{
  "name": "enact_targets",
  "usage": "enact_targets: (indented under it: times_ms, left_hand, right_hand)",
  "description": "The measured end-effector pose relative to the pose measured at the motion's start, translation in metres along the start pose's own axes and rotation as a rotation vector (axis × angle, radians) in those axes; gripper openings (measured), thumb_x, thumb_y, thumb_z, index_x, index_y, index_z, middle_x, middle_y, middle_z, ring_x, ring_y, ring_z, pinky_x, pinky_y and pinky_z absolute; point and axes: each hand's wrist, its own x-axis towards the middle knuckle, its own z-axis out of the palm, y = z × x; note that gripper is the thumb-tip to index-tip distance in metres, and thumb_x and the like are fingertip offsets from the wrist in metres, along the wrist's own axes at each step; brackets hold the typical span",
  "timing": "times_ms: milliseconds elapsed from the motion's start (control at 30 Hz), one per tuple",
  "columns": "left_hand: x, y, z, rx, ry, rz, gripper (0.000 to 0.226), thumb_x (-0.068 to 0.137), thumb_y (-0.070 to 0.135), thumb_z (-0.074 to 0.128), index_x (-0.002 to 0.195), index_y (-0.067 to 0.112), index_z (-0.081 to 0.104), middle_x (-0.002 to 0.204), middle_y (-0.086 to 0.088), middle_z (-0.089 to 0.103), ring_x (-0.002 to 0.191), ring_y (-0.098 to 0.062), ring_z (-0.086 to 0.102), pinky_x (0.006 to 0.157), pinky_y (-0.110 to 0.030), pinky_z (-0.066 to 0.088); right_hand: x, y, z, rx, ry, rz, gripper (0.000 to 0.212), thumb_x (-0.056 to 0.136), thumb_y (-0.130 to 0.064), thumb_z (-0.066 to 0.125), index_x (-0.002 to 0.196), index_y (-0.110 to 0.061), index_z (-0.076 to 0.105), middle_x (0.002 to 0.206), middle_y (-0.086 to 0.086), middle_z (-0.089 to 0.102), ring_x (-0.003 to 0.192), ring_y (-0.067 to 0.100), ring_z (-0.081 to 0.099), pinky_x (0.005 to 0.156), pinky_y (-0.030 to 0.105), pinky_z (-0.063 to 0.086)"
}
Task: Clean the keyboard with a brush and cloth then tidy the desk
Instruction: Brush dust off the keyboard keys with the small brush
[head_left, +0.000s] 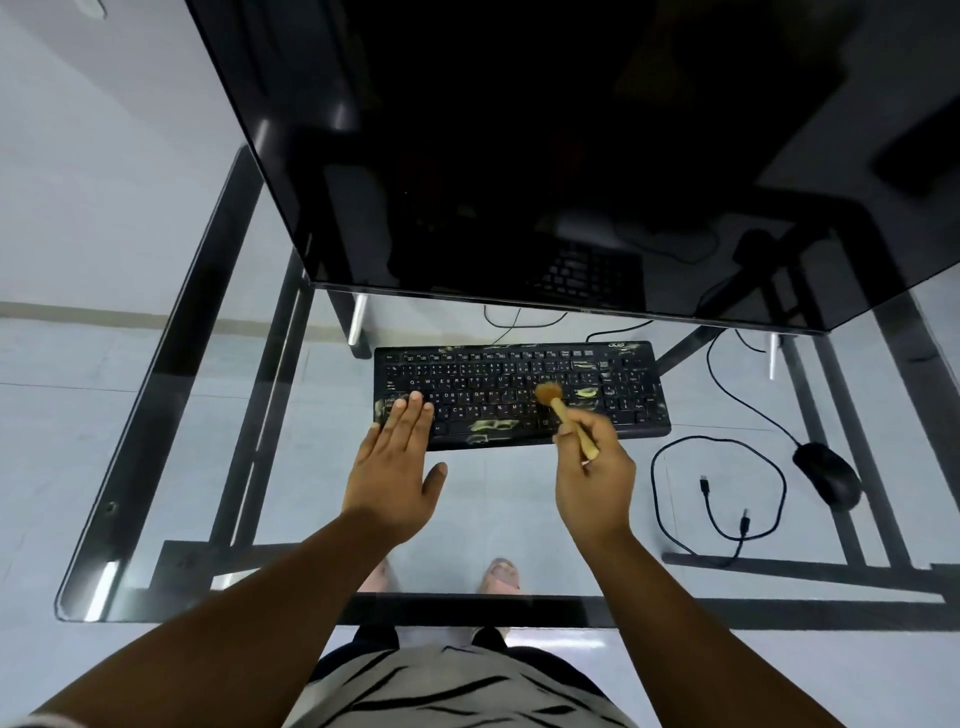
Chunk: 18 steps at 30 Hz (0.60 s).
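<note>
Brushing underway: right hand (597, 475) fingers grip brush (558, 408), left hand (397, 462) flat steadying keyboard (519, 395) at 9 o'clock; pale smudges remain, cloth unseen, tidying pending

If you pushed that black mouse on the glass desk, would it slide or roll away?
The mouse would probably slide, not roll: it seems to sit flat on the smooth glass desk. Its cord looks loose, so it likely would not hold it back at first. It looks small, so probably light to push.
</note>
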Motion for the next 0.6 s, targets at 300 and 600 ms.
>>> enact_targets:
  times_ms: [300, 600]
  left_hand:
    - [0.000, 0.006, 0.003, 0.074, -0.012, -0.039, 0.079, 0.088, 0.060, 0.008, 0.154, 0.018, -0.001, 0.160, 0.004, -0.014, 0.147, -0.014, -0.016, 0.118, -0.034, -0.006]
    - [0.000, 0.009, 0.004, 0.103, -0.002, -0.056, 0.080, 0.089, 0.061, 0.012, 0.155, 0.017, 0.001, 0.160, 0.003, -0.014, 0.147, -0.014, -0.014, 0.119, -0.037, -0.004]
  right_hand:
    - [-0.006, 0.009, -0.017, -0.004, -0.046, 0.003, 0.011, 0.091, -0.020, 0.056, 0.092, -0.028, 0.064, 0.065, -0.003, 0.065, 0.056, 0.019, 0.055, 0.048, 0.030, 0.041]
    - [-0.011, 0.007, -0.022, 0.016, -0.103, -0.039, 0.007, 0.089, -0.015, 0.055, 0.086, -0.018, 0.061, 0.060, -0.008, 0.060, 0.045, 0.012, 0.046, 0.044, 0.026, 0.036]
